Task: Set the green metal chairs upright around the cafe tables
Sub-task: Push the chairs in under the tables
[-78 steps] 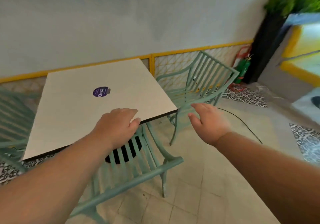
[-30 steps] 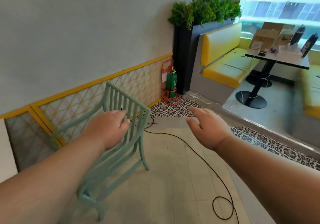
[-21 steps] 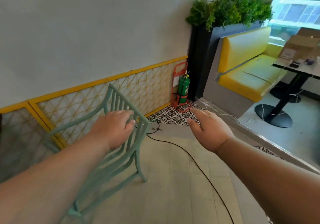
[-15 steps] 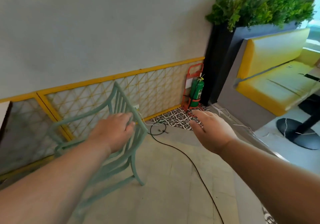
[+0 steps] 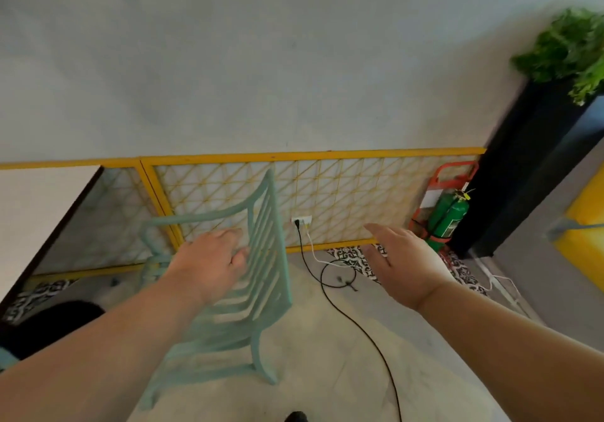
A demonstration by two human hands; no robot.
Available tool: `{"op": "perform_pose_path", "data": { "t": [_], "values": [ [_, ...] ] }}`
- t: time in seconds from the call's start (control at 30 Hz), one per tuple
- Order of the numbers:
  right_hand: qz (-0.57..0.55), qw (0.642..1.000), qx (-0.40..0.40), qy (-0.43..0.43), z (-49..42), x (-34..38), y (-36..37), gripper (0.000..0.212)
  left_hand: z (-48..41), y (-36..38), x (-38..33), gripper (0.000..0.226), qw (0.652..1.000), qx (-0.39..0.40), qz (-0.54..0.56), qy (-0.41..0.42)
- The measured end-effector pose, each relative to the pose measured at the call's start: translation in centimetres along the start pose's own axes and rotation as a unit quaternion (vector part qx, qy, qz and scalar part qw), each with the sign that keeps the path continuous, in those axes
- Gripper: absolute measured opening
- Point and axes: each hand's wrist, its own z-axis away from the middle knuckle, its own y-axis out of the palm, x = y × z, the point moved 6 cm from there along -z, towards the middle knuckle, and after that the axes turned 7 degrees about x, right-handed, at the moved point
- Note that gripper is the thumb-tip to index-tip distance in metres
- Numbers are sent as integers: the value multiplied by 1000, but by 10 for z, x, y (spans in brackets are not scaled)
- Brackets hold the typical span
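Both arms reached forward; left hand [image 5: 209, 263] curled loosely at the chair [image 5: 258, 278] back, right hand [image 5: 403, 263] spread flat right of it.

Chair [image 5: 261, 278] on floor [image 5: 327, 372] before lattice panel [image 5: 343, 193], worktop [image 5: 36, 206] to its left, cable [image 5: 362, 330] right of it, extinguisher [image 5: 449, 215] and planter [image 5: 523, 166] far right.

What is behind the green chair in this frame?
Behind the green chair runs a yellow lattice panel with a wall socket. The left hand covers part of the chair back.
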Motion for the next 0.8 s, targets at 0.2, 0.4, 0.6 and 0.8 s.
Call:
{"op": "perform_pose_path", "data": {
  "t": [0.2, 0.4, 0.6, 0.8],
  "values": [
    [25, 999, 25, -24, -94, -33, 0, 56, -94, 14, -9, 57, 999, 9, 22, -27],
    [47, 998, 10, -38, -197, -54, -46, 56, -158, -5, 2, 57, 997, 2, 44, -69],
    [69, 986, 63, -139, -288, -20, -19, 56, -177, -21, 35, 58, 985, -21, 75, -156],
    [73, 944, 113, -302, -378, 36, 25, 53, -166, 0, 65, 57, 946, -36, 110, -302]
  ]
}}
